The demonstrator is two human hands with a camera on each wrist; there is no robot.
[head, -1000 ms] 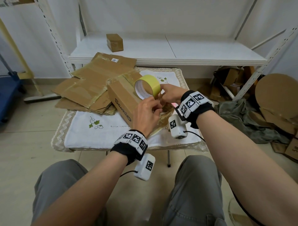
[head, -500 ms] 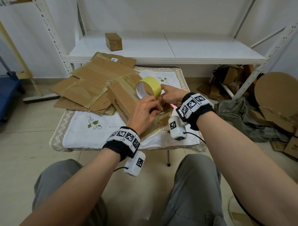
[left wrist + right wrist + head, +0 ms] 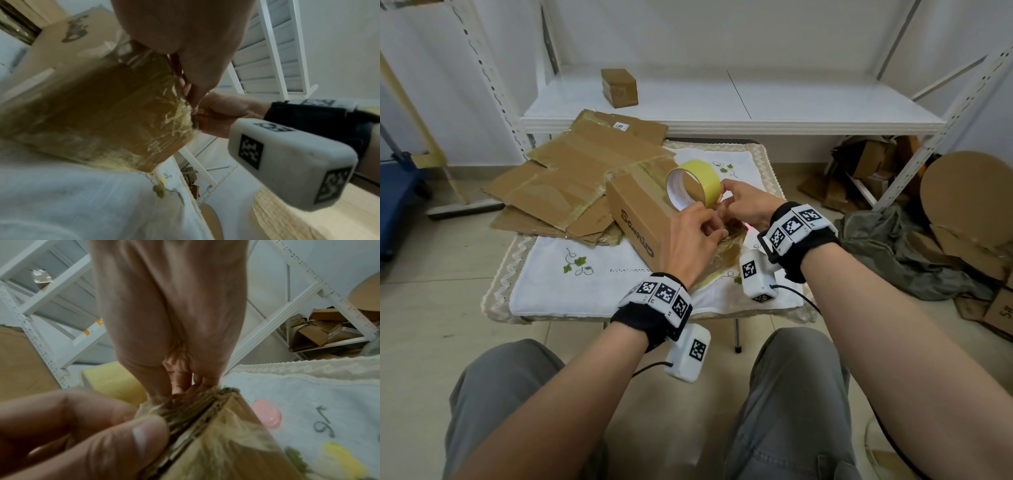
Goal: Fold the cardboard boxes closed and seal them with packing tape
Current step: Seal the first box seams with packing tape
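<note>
While it lies on the table cloth [image 3: 592,291], cardboard box [image 3: 640,212]: light, stiff walls, tape-slick frayed end. Left hand [image 3: 691,240] and right hand [image 3: 746,205] pinch that end; yellow tape roll [image 3: 693,185] rests on top. Best gripped at the firm corners.

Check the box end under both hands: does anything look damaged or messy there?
Yes. The near end of the cardboard box carries wrinkled, shredded old tape, and its flap edges look frayed. Left hand and right hand pinch at that corner. The tape roll sits on top.
</note>
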